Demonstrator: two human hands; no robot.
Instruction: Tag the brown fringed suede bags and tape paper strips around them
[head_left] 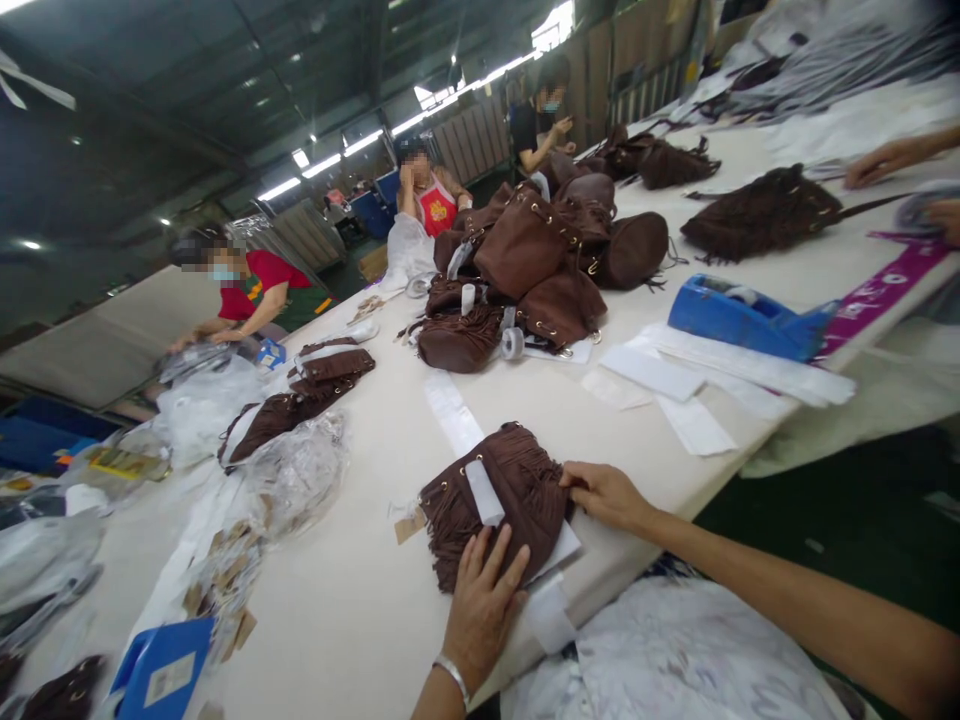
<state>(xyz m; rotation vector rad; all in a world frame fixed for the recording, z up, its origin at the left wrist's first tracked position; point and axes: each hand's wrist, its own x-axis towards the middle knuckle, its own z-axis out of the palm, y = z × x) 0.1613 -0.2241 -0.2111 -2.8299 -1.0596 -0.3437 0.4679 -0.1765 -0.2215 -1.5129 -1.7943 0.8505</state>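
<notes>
A dark brown fringed bag [536, 475] lies on the table just ahead of me, with a white paper strip [484, 492] across its front and a small tan tag [409, 526] at its left side. My left hand [484, 600] rests on the bag's lower edge, fingers spread and flat. At the bag's right edge, my right hand [606, 495] pinches the fringe between thumb and fingers. White paper [557, 552] sticks out from under the bag, and another white strip [452, 412] lies behind it.
Brown bags [525, 245] are heaped at the table's middle. A blue tape dispenser [750, 318] stands right, near white paper strips [652, 368]. Another blue dispenser [163, 670] and small tan tags [229, 575] lie left. Co-workers sit opposite; another person's hand [889, 160] reaches in from the right.
</notes>
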